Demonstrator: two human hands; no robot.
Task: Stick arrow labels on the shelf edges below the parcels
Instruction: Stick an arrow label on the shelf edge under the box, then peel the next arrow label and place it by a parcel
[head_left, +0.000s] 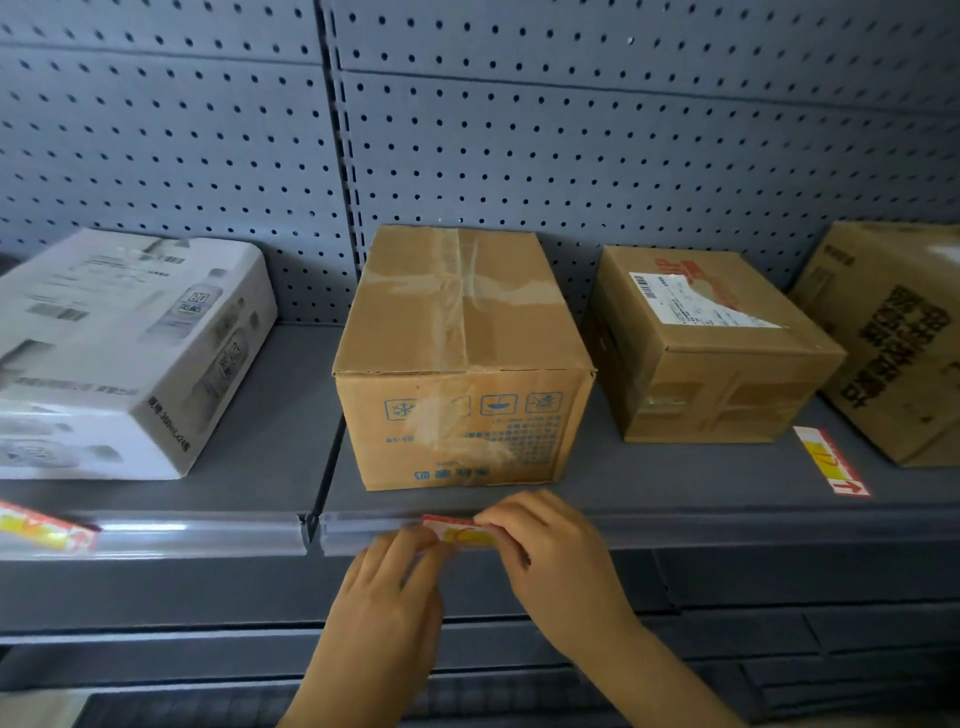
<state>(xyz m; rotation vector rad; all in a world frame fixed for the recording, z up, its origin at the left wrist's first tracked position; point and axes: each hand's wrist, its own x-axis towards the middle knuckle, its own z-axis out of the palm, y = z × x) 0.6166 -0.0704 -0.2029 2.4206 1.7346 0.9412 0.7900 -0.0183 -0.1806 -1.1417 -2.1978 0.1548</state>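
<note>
- Both hands are on one arrow label (464, 531), which sits against the clear strip on the front edge of the shelf (727, 525), directly below the middle brown parcel (462, 364).
- Label's long axis runs left-right, along the shelf edge. It looks roughly level, but motion blur makes that hard to confirm.
- Left hand (387, 618) comes up from below; its fingers (415, 545) pinch or press the label's left end. Right hand (550, 545) covers the right end from above, fingers curled down over it onto the edge.
- So both sets of fingers are closed on the label, not released. Can't tell whether it is already stuck or only held in place.
- Key relation: the label lies between the two hands, each at one end. Right hand is nearer its middle; left hand holds only the left tip.
- My read: the next move is a press and smooth along the long axis, outward to both ends. Risk is a skewed or creased label if one end lifts.
- Another label (44, 532) is already on the front edge at the far left, below the white parcel (124, 353).
- A spare strip of labels (831, 462) lies on the shelf top near the front edge, between the small brown parcel (711, 343) and the one at the right edge of view (893, 338).
- Those two appear to have no label below them yet.
</note>
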